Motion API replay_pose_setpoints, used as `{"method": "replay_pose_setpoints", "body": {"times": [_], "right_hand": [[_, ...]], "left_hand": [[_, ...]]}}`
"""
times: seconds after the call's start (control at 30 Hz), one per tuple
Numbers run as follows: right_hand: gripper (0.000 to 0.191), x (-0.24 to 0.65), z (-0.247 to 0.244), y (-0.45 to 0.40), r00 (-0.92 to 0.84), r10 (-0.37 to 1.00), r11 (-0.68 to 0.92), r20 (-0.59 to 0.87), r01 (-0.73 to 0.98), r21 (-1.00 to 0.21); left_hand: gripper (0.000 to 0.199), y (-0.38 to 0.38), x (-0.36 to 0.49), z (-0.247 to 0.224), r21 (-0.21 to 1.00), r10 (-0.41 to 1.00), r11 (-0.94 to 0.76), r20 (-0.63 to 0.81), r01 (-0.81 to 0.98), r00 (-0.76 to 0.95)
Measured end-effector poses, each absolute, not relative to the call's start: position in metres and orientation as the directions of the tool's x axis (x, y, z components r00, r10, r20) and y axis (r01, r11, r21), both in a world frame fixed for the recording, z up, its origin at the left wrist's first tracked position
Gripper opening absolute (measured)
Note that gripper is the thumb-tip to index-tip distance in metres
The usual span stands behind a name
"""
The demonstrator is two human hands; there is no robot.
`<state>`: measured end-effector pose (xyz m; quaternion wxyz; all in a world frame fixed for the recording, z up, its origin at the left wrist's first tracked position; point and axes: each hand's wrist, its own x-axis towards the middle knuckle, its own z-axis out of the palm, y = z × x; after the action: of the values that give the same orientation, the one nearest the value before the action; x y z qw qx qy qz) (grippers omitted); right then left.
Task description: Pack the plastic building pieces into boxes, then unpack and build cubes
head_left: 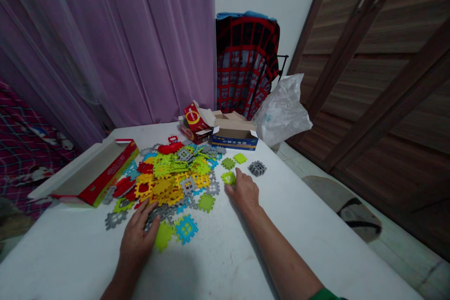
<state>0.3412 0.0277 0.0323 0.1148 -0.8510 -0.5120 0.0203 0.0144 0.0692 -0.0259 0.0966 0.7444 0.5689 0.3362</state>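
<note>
My right hand (245, 193) is on the right of the pile, thumb and index finger closed at the edge of a lime-green window-shaped building tile (228, 178). Just beyond lie two more green tiles (228, 163), and a small stack of grey tiles (258, 168) sits to their right. My left hand (138, 233) rests at the near edge of the heap with fingers apart, beside some grey tiles (161, 213). The heap of interlocking tiles (165, 185) mixes yellow, red, green, blue and grey. Close to my left hand lie a green tile (164, 236) and a blue-framed tile (186, 228).
An open red box (105, 176) lies on the left of the white table (225, 262). At the back are a red carton (197, 122) and a blue open box (234, 139). A clear plastic bag (283, 110) stands at the right edge, with a wooden wardrobe (379, 75) beyond.
</note>
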Motion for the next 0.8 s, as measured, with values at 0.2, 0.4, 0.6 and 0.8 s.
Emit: {"method": "replay_pose_setpoints", "body": {"times": [0.2, 0.4, 0.6, 0.8], "right_hand": [[0.065, 0.341, 0.034, 0.027, 0.476, 0.877, -0.450, 0.064, 0.862, -0.233], [0.062, 0.342, 0.032, 0.030, 0.474, 0.877, -0.445, 0.077, 0.863, -0.241], [0.064, 0.342, 0.030, 0.032, 0.469, 0.876, -0.432, 0.112, 0.867, -0.249], [0.042, 0.371, 0.035, 0.011, 0.539, 0.826, -0.439, 0.162, 0.797, -0.416]], "left_hand": [[0.046, 0.069, 0.014, -0.027, 0.526, 0.910, -0.332, 0.396, 0.783, 0.120], [0.048, 0.070, 0.015, -0.027, 0.523, 0.913, -0.321, 0.392, 0.790, 0.112], [0.049, 0.070, 0.016, -0.023, 0.506, 0.908, -0.322, 0.403, 0.800, 0.111], [0.047, 0.073, 0.016, -0.026, 0.511, 0.897, -0.341, 0.428, 0.789, 0.111]]}}
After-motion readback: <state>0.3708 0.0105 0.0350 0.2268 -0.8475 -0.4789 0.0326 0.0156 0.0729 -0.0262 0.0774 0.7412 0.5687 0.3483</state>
